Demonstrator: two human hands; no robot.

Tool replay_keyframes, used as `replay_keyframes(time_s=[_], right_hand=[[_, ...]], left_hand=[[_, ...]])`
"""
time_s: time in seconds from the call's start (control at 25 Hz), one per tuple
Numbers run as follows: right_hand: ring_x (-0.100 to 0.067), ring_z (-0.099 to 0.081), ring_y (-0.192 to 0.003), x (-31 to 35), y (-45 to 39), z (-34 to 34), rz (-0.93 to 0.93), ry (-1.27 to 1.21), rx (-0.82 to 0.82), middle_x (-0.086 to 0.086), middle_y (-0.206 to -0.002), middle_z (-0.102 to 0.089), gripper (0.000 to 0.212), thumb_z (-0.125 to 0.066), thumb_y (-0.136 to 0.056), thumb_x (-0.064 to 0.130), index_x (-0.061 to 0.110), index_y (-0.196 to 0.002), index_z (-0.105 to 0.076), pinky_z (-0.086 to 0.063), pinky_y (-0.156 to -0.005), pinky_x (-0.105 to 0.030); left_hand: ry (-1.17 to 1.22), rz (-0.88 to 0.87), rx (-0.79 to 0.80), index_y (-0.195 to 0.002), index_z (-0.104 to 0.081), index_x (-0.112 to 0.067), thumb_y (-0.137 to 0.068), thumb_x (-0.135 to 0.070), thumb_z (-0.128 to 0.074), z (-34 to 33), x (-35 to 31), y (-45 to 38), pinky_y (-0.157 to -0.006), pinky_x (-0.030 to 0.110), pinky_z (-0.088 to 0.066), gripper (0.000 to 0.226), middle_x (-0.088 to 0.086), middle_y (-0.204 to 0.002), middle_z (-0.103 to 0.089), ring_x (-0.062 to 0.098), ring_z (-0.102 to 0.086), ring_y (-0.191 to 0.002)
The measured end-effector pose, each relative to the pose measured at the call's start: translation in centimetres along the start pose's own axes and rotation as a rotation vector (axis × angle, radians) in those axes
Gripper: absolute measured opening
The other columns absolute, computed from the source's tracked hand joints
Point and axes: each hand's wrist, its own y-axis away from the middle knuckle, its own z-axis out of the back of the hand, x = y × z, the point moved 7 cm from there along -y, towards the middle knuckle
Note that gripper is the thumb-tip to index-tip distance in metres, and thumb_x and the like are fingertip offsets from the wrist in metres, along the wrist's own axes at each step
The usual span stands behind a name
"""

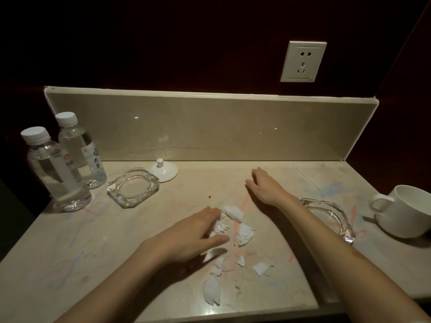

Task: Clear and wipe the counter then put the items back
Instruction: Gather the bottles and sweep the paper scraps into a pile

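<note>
Left hand (186, 234) lies flat on the counter (81, 252), fingers straight and together, their tips touching the torn white paper scraps (235, 226); more scraps lie nearer the front edge. Right hand (263, 185), beyond the scraps, rests palm-down, fingers extended. Right of the scraps: a glass ashtray (331, 215) under the forearm, then a white cup (405, 210). Left of them: second ashtray (133, 186), white lid (163, 170), two water bottles (58, 169). Crayon-like marks streak the surface.
</note>
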Motion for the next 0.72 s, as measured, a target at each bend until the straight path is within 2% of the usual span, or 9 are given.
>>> replay_keyframes(time_s=[0.04,0.12,0.32,0.44,0.56,0.64,0.72], right_hand=[[-0.026,-0.015,-0.146,0.0,-0.4,-0.3,-0.013,0.035,0.026,-0.016,-0.157,-0.017,0.059,-0.035,-0.101,0.038,0.001,-0.146,-0.027,-0.016,-0.116,-0.035],[-0.025,-0.014,-0.146,1.3,0.5,-0.7,0.035,0.055,0.054,-0.014,-0.158,-0.015,0.061,-0.033,-0.101,0.042,0.003,-0.146,-0.027,-0.016,-0.116,-0.036],[-0.017,-0.013,-0.146,5.0,7.8,-1.7,0.247,0.060,0.098,-0.005,-0.160,-0.012,0.063,-0.031,-0.100,0.048,0.011,-0.150,-0.024,-0.012,-0.116,-0.028],[-0.012,-0.011,-0.146,6.4,11.5,-2.2,0.292,0.031,0.135,-0.002,-0.160,-0.011,0.063,-0.031,-0.099,0.049,0.014,-0.151,-0.022,-0.010,-0.117,-0.027],[-0.011,-0.013,-0.145,7.2,13.9,-2.6,0.334,-0.005,0.181,0.002,-0.160,-0.013,0.063,-0.033,-0.098,0.050,0.019,-0.151,-0.020,-0.013,-0.116,-0.027],[-0.009,-0.014,-0.145,6.5,14.7,-2.2,0.331,-0.028,0.174,0.005,-0.159,-0.015,0.063,-0.033,-0.098,0.051,0.021,-0.151,-0.019,-0.015,-0.117,-0.027],[-0.005,-0.013,-0.145,4.4,14.8,-1.3,0.283,-0.043,0.122,0.008,-0.159,-0.013,0.063,-0.033,-0.098,0.052,0.024,-0.152,-0.017,-0.013,-0.118,-0.027]], left_hand=[[0.022,-0.012,0.002,-0.146,-0.026,-0.027,-0.089,-0.062,-0.043,0.0,-0.3,0.4,-0.108,0.035,-0.036,0.069,-0.007,-0.144,-0.040,0.014,-0.043,-0.127],[0.024,-0.013,-0.014,-0.149,-0.024,-0.026,-0.091,-0.056,-0.048,0.3,-0.2,1.2,-0.110,0.028,-0.032,0.070,-0.009,-0.150,-0.035,0.009,-0.039,-0.131],[-0.031,0.015,-0.074,-0.150,-0.023,-0.022,-0.087,-0.059,-0.050,1.7,2.3,2.0,-0.110,0.020,-0.028,0.077,-0.006,-0.153,-0.033,0.007,-0.036,-0.134],[-0.036,0.041,-0.093,-0.150,-0.025,-0.021,-0.066,-0.090,-0.026,2.6,3.1,0.9,-0.109,0.019,-0.025,0.108,-0.004,-0.153,-0.032,0.009,-0.035,-0.136],[-0.061,0.065,-0.105,-0.149,-0.026,-0.020,-0.051,-0.100,-0.005,2.8,3.0,-1.1,-0.111,0.025,-0.024,0.128,0.000,-0.155,-0.030,0.013,-0.030,-0.139],[-0.109,0.061,-0.073,-0.146,-0.031,-0.017,-0.059,-0.096,-0.010,2.2,2.1,-2.3,-0.111,0.030,-0.025,0.119,0.004,-0.152,-0.033,0.017,-0.030,-0.139],[-0.115,0.056,-0.037,-0.146,-0.031,-0.016,-0.075,-0.085,-0.020,1.5,1.0,-2.9,-0.114,0.035,-0.023,0.100,0.004,-0.153,-0.031,0.017,-0.026,-0.141]])
